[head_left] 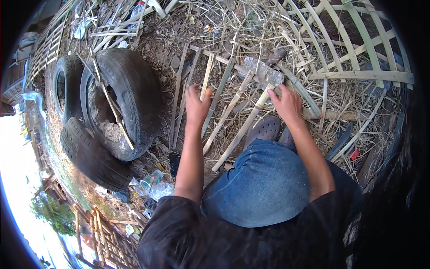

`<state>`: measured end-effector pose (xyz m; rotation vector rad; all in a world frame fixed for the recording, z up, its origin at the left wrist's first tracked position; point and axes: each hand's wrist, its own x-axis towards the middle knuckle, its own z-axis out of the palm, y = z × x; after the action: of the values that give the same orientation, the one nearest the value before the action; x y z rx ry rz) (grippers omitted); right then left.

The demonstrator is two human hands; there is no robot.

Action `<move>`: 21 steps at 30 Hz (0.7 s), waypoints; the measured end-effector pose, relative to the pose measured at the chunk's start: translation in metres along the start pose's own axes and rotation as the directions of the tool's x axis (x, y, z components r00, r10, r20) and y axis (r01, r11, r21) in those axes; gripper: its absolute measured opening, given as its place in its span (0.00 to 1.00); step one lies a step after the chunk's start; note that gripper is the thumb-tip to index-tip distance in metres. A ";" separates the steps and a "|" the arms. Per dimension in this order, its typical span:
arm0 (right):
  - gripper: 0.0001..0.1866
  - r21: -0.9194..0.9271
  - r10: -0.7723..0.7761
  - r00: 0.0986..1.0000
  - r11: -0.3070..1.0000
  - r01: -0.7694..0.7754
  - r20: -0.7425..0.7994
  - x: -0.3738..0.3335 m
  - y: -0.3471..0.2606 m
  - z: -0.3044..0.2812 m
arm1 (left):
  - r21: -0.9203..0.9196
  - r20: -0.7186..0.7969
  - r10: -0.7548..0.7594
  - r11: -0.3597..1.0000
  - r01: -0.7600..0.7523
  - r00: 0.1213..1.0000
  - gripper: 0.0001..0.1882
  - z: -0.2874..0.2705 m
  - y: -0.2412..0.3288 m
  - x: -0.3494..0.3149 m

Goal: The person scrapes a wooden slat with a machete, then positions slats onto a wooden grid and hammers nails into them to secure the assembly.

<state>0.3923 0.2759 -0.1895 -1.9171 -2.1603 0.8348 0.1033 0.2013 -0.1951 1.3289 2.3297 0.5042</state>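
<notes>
Pinching the far end of a slat [245, 127] slanting over littered ground [161, 51], right hand [286, 103] nearly closed, left hand [197, 104] half-curled at a strip [208, 71], hold unclear; sliding along rough edges could splinter skin.

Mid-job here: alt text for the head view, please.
A person's left hand is at one bamboo slat and the right hand at the far end of another slat, over straw-strewn ground with more slats. Tyres sit at left, a lattice at upper right.
</notes>
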 end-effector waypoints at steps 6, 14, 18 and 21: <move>0.22 0.085 -0.034 0.999 0.996 0.036 -0.027 0.001 -0.006 -0.001 | -0.354 0.308 -0.128 0.904 0.239 0.943 0.24 0.003 -0.057 0.030; 0.24 0.144 -0.053 0.997 0.988 0.062 -0.064 0.031 -0.024 0.022 | -0.202 0.181 -0.118 0.967 0.155 0.976 0.25 0.001 -0.061 0.045; 0.23 0.145 0.048 0.997 0.988 -0.057 0.065 0.035 -0.033 0.032 | -0.019 0.146 -0.141 0.989 0.145 0.979 0.25 0.001 -0.064 0.056; 0.22 0.098 0.014 1.000 0.995 -0.017 0.023 0.036 -0.030 0.038 | -0.105 0.141 -0.186 0.974 0.202 0.972 0.26 0.012 -0.071 0.056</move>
<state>0.3424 0.2975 -0.2158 -1.8883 -2.0779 0.9507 0.0328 0.2176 -0.2502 1.0340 2.2543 0.4711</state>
